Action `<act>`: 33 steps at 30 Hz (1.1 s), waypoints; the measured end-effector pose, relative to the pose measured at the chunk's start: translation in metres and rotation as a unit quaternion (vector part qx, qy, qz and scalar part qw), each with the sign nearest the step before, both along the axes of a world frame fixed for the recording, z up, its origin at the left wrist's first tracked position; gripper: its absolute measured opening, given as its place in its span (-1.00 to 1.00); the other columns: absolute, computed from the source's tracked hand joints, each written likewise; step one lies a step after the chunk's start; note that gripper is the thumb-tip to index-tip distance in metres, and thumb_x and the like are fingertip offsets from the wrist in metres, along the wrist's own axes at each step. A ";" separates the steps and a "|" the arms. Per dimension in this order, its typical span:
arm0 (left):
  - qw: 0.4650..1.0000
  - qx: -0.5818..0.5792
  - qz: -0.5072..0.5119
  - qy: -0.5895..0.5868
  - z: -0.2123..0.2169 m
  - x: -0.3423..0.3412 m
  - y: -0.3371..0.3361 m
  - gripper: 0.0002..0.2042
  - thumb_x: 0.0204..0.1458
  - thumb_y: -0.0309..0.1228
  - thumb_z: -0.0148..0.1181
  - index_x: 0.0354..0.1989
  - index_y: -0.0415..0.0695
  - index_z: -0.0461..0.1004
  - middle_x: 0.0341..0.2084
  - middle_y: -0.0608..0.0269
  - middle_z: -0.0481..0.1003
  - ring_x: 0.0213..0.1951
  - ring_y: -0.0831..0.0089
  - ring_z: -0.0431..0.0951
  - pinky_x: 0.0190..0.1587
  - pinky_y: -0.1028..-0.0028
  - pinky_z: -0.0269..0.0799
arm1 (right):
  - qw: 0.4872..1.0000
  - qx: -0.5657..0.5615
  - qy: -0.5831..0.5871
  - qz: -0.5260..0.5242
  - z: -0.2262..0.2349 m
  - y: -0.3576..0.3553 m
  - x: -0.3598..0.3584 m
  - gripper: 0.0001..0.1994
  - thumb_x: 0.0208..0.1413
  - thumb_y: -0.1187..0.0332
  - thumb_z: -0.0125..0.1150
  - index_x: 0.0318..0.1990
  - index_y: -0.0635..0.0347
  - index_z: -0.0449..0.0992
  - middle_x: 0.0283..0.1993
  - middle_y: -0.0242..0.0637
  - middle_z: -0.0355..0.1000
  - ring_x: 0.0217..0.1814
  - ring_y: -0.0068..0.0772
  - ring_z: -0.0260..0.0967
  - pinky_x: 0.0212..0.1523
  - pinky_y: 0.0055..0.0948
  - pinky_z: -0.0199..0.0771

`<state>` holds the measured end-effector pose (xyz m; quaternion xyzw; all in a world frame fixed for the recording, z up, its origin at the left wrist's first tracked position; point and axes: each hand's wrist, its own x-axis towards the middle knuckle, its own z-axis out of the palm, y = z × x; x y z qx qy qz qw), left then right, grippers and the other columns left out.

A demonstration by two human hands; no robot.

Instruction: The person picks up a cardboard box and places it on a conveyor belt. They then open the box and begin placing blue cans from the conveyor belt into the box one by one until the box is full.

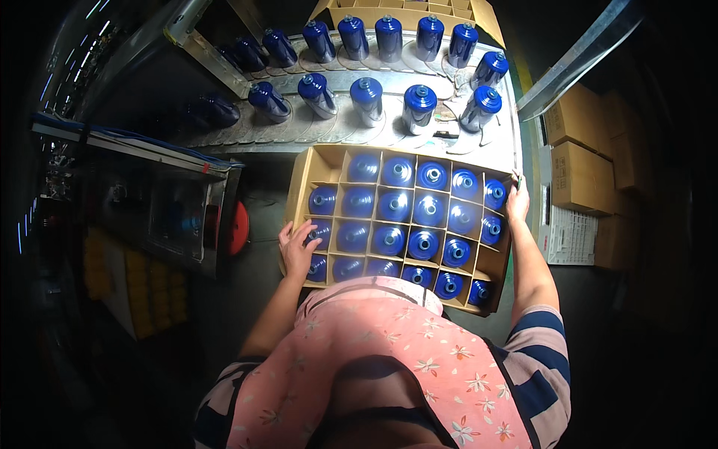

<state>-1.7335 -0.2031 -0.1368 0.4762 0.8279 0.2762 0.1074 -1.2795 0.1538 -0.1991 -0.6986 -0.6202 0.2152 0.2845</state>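
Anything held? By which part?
Cardboard box: the right hand holds it at the far right corner. The left hand is at its left wall, fingers over a blue bottle; grip can't be told.

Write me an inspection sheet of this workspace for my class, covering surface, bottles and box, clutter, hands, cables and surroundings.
Surface: metal conveyor of overlapping plates.
Job's things: blue bottles stand in two rows on the conveyor; more blue bottles fill most compartments of the divided carton.
Clutter: small dark item among the conveyor bottles; too small to identify.
Hands: left hand at the carton's left wall, fingers over a bottle; right hand at its right edge.
Cables: blue cable-like lines along the left metal frame.
Surroundings: stacked cardboard boxes and a white crate at right; red round object at left; outer areas dark.
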 end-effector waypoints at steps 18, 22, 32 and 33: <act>0.963 0.180 -0.029 -0.199 0.130 -0.039 0.036 -0.69 -0.06 -0.68 0.21 -0.09 -0.27 0.53 0.07 0.10 0.49 0.20 0.33 0.39 0.28 0.39 0.20 | 0.999 0.031 -0.013 0.040 -0.007 0.011 0.007 -0.67 0.30 0.36 -0.04 0.18 -0.19 0.37 0.01 -0.12 0.50 0.05 -0.04 0.46 0.01 -0.21 0.42; 0.951 0.190 0.028 -0.244 0.128 -0.035 0.032 -0.68 -0.08 -0.70 0.20 -0.08 -0.28 0.53 0.06 0.10 0.50 0.17 0.33 0.41 0.26 0.39 0.22 | 1.000 0.015 -0.011 0.025 -0.011 0.009 0.001 -0.67 0.29 0.35 -0.01 0.18 -0.23 0.37 0.02 -0.17 0.50 0.05 -0.05 0.46 0.02 -0.22 0.42; 0.863 0.295 0.064 -0.404 0.132 -0.047 0.010 -0.69 0.21 -0.51 0.04 0.09 -0.37 0.36 0.13 -0.05 0.41 0.12 0.30 0.44 0.22 0.36 0.32 | 0.999 -0.031 -0.017 -0.003 -0.003 0.014 -0.009 -0.65 0.28 0.32 -0.01 0.18 -0.31 0.37 0.01 -0.10 0.49 0.04 0.03 0.45 0.01 -0.20 0.42; 0.842 0.307 0.073 -0.438 0.127 -0.050 0.011 -0.66 0.28 -0.40 -0.04 0.14 -0.36 0.31 0.13 -0.06 0.40 0.09 0.29 0.46 0.19 0.34 0.36 | 1.000 -0.025 -0.010 0.008 -0.002 0.014 -0.009 -0.65 0.29 0.37 -0.03 0.19 -0.24 0.38 0.02 -0.11 0.49 0.07 -0.05 0.45 0.05 -0.25 0.40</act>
